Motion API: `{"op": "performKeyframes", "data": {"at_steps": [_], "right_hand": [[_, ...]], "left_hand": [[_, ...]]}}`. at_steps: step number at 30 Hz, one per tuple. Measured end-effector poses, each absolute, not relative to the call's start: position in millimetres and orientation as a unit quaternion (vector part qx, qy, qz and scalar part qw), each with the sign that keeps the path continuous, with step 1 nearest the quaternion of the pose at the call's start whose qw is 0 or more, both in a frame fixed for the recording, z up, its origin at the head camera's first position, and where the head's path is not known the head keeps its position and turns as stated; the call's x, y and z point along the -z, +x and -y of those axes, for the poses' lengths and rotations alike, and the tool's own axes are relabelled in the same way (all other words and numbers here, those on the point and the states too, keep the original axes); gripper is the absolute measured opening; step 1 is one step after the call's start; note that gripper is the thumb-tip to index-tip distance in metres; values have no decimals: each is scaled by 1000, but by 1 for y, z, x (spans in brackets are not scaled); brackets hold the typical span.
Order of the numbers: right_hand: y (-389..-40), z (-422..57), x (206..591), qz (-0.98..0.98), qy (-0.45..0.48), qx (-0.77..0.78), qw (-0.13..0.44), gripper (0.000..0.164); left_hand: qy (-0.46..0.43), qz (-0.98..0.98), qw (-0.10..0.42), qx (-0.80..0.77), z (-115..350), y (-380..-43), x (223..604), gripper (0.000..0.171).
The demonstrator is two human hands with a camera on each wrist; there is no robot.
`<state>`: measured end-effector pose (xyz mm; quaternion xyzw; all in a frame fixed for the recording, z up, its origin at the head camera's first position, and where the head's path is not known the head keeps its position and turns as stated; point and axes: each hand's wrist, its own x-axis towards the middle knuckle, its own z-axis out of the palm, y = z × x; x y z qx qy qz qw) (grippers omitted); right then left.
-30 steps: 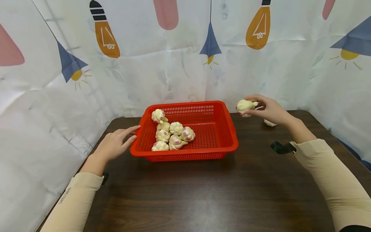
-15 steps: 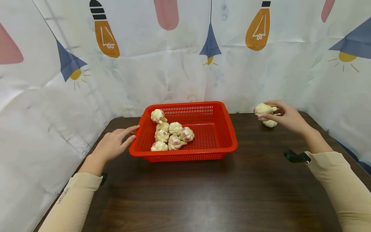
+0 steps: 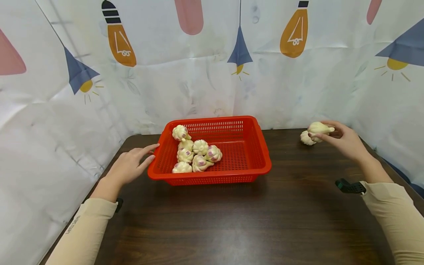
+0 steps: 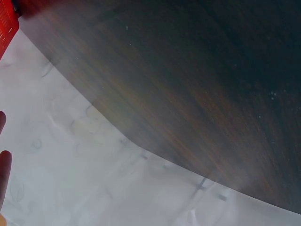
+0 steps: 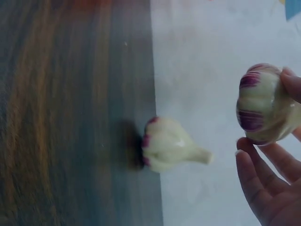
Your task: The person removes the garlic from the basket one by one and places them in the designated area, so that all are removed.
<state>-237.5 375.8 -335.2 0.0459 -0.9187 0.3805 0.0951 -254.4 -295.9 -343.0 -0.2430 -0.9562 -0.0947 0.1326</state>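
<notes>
My right hand (image 3: 347,141) pinches a garlic bulb (image 3: 318,129) between thumb and fingers at the table's back right. In the right wrist view that held garlic bulb (image 5: 263,103) shows purple streaks. Just left of it and partly behind, a second garlic bulb (image 3: 306,138) stands on the table, its stem plain in the right wrist view. A red plastic basket (image 3: 212,176) sits mid-table with several garlic bulbs (image 3: 200,147) gathered in its left part. My left hand (image 3: 129,165) rests its extended fingers against the basket's left rim; only its fingertips enter the left wrist view.
The dark wooden table (image 3: 218,221) runs back to a white patterned curtain (image 3: 205,81), which also hangs along the left and right sides. The basket stands near the table's back edge.
My right hand has moved right with the garlic bulb, away from the basket and past the bulb on the table, which now shows more fully. The left hand stays at the basket.
</notes>
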Motion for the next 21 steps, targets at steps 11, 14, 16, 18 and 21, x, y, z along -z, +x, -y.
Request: {"op": "performKeyframes", "data": {"at_steps": [11,14,16,18,21], "right_hand": [[-246,-407,349,902,16,-417,105,69],[-247,-413,356,895,8,-432,114,70],[-248,-415,360,887,-3,-446,117,72],[-249,-417,363,876,-11,-469,115,73],[-252,-419,369,859,-22,-500,109,73]], "left_hand": [[-246,955,136,93,297,-255,344,48],[-246,955,137,94,296,-255,344,48],[-247,955,138,94,296,-255,344,48],[-247,955,138,94,296,-255,343,48],[-246,955,137,95,296,-254,343,49]]}}
